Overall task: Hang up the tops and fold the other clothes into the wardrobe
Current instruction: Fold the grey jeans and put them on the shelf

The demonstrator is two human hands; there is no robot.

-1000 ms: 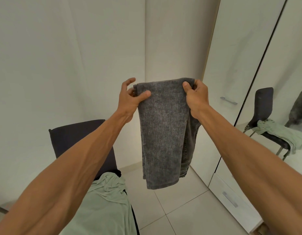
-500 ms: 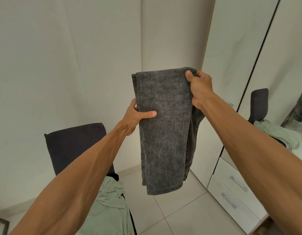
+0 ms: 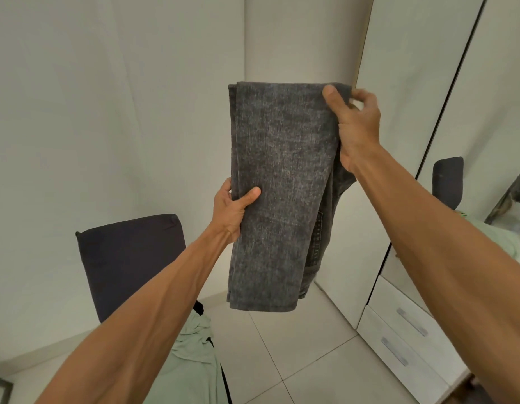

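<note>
**By the white wardrobe, folded jeans are readied for another fold**

A corner of plain white walls and pale floor tiles (image 3: 296, 360) frames the scene, with the wardrobe (image 3: 398, 112) shut on the right and two drawers (image 3: 407, 330) low on its front. A dark chair (image 3: 130, 258) stands against the wall, and a pale green top (image 3: 191, 360) lies on its seat.

A second ago both hands pinched the top edge of the grey jeans (image 3: 282, 185). Since then the left grip (image 3: 232, 205) has slid down the left edge to about mid-height, where thumb in front and fingers behind now clamp the cloth. The right grip (image 3: 355, 126) stays at the upper right corner, thumb over the front and fingers curled behind. The bundle has also been lifted higher.

This probably sets up the next halving, bottom to top, before the jeans go into the wardrobe. Nothing has been put away yet.

The jeans hang in mid-air between the hands, well above the floor and in front of the wall corner. They are already doubled lengthwise into a long panel of washed, speckled grey denim, with a stitched seam showing at the lower right edge.
</note>
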